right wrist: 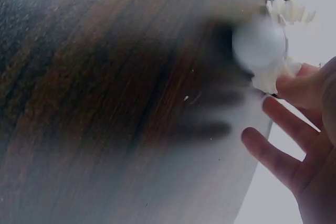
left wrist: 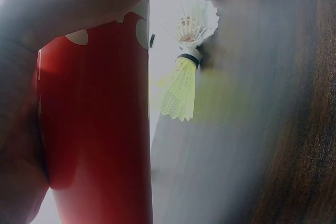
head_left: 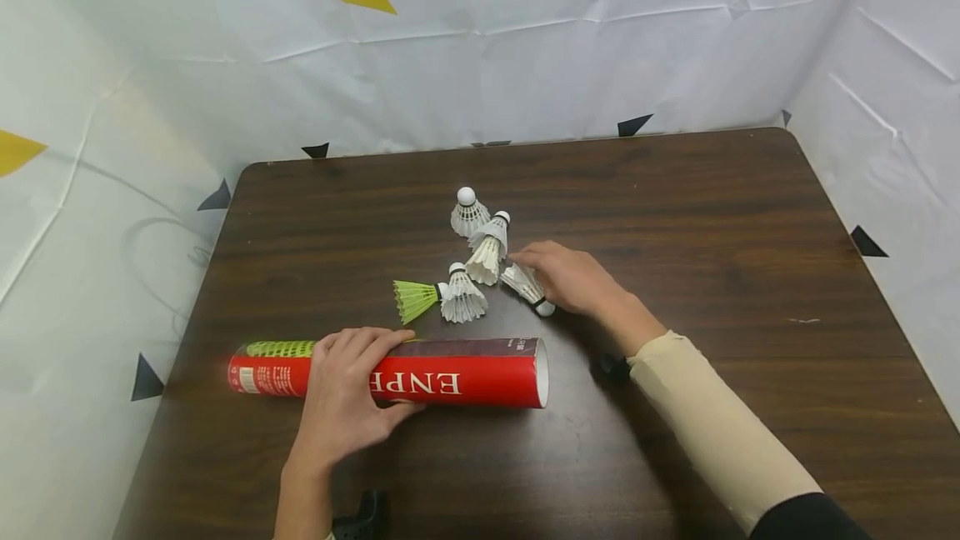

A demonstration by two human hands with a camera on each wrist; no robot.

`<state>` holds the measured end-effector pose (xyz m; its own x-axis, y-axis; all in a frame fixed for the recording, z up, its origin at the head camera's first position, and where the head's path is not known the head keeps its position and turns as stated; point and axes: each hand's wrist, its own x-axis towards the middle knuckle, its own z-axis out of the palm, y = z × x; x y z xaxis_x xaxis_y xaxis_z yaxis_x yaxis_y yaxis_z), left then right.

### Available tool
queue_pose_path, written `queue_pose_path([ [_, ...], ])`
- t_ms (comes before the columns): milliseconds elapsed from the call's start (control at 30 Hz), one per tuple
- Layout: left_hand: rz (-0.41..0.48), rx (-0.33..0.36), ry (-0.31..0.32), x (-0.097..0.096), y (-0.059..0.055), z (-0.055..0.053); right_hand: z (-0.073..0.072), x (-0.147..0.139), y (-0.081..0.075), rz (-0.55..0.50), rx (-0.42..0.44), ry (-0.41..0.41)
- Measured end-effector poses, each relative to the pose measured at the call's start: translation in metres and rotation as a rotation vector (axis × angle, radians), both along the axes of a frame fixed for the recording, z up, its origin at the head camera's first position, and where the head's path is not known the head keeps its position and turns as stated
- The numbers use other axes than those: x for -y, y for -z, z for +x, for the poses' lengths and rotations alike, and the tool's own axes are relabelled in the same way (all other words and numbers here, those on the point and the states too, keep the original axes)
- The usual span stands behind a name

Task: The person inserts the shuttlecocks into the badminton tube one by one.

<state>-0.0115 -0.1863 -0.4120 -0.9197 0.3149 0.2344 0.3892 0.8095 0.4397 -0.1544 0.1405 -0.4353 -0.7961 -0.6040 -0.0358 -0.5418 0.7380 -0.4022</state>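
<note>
My left hand [head_left: 347,394] grips a red shuttlecock tube [head_left: 480,373] lying sideways, thumb on the near side and fingers over the top. In the left wrist view the thumb lies across the tube's red wall [left wrist: 100,114]. My right hand [head_left: 573,277] pinches a white feather shuttlecock [head_left: 528,288] by its skirt, its cork toward me. Up close in the right wrist view, the round white cork [right wrist: 258,44] faces the camera and two fingers are spread away from it. Left of this hand lie a yellow-green shuttlecock [head_left: 417,300] and a white one [head_left: 463,297], touching.
Farther back, a white shuttlecock [head_left: 467,213] stands cork up beside two nested ones [head_left: 489,247]. Everything is on a dark wood-grain table [head_left: 675,215] with rounded far corners. White sheeting [head_left: 480,82] with yellow and black triangles encloses the far side and both flanks.
</note>
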Motion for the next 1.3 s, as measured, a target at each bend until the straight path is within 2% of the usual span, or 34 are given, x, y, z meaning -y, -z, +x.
queue_pose_path([
  [300,-0.002,0.004,0.006,0.0,0.0,0.0,0.005,-0.01,0.0,-0.067,0.024,0.035],
  [567,-0.003,0.011,-0.001,0.0,0.001,0.0,0.013,-0.019,0.004,-0.151,0.09,0.079],
  [867,-0.001,-0.002,0.01,-0.001,0.001,-0.001,0.03,-0.033,0.006,-0.299,0.117,0.2],
  [1067,0.002,-0.018,0.018,-0.001,0.002,-0.002,0.049,-0.043,0.003,-0.355,0.078,0.34],
  [1200,0.002,-0.018,0.017,0.0,0.002,-0.002,0.064,-0.05,-0.003,-0.386,0.013,0.445],
  [1300,0.007,-0.01,0.017,0.0,0.002,-0.002,0.076,-0.055,-0.011,-0.464,-0.063,0.491],
])
